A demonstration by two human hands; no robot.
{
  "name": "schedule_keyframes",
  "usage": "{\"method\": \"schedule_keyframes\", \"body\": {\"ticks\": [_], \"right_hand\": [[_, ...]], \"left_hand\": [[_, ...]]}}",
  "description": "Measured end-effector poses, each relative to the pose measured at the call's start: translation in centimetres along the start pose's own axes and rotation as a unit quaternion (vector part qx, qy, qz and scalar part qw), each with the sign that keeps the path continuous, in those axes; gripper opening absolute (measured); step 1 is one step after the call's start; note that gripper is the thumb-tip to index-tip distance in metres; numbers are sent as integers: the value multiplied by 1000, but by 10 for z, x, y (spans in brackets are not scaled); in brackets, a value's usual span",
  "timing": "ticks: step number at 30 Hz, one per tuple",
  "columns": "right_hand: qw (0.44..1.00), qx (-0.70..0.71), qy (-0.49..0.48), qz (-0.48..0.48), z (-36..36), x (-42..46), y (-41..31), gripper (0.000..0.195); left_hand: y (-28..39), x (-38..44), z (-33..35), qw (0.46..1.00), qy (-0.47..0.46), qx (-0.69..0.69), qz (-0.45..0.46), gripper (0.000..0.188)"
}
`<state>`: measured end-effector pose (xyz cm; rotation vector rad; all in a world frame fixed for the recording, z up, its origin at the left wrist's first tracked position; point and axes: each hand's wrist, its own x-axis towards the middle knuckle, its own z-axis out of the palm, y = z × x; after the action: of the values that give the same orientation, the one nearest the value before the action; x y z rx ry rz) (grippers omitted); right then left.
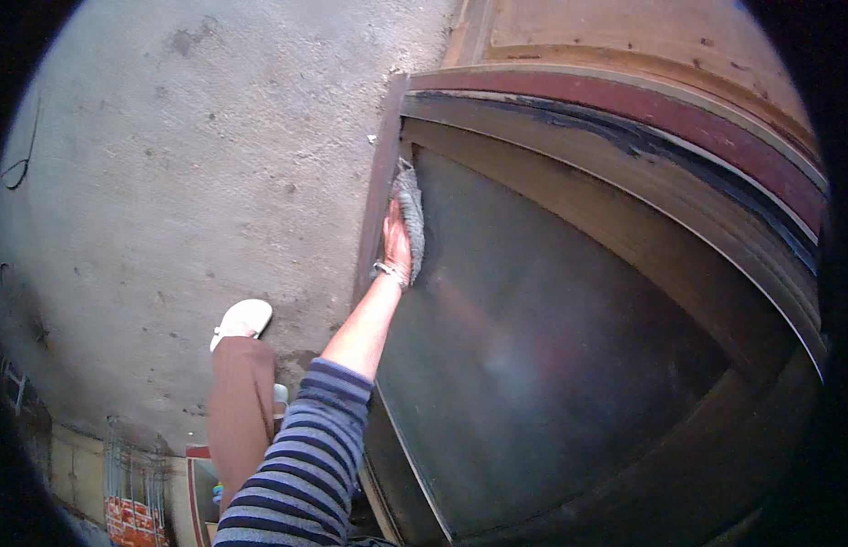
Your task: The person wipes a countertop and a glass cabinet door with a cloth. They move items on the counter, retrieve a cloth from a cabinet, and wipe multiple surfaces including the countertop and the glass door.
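Observation:
My left hand (397,241), with a bracelet at the wrist, lies nearly flat along a grey cloth (413,222). The fingers point away from me, and the cloth shows mostly along the hand's right side. Hand and cloth are at the left inner edge of a dark, glossy panel (533,328), beside a narrow brownish frame rail (383,164). Wide brown frame boards (574,195) border the panel's far side. Dull reflections show on the panel. My right hand is out of view.
A tan wooden panel (602,24) lies beyond a dark red strip (602,96). Rough concrete floor (157,205) spreads to the left, with a thin looped cord (17,174). A white shoe (245,318) and brown trouser leg (239,403) show nearby. A red-edged box (198,478) stands lower left.

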<state>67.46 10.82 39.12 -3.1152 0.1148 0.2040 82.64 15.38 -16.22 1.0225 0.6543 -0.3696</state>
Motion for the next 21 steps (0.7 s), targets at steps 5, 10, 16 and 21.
{"method": "schedule_keyframes", "body": {"ticks": [5, 10, 16, 21], "right_hand": [[1000, 4, 3, 0, -6, -3, -1, 74], [1000, 10, 7, -2, -12, -3, -3, 75], [1000, 14, 3, 5, -11, -5, -3, 76], [1000, 19, 5, 1, -14, -7, -5, 77]], "left_hand": [[114, -111, 71, 898, -72, -414, -134, 62], [211, -224, 107, 897, -229, 140, 350, 60], [176, -103, 80, 944, -69, 162, 278, 52], [253, -210, 102, 937, -189, 121, 268, 54]]}}
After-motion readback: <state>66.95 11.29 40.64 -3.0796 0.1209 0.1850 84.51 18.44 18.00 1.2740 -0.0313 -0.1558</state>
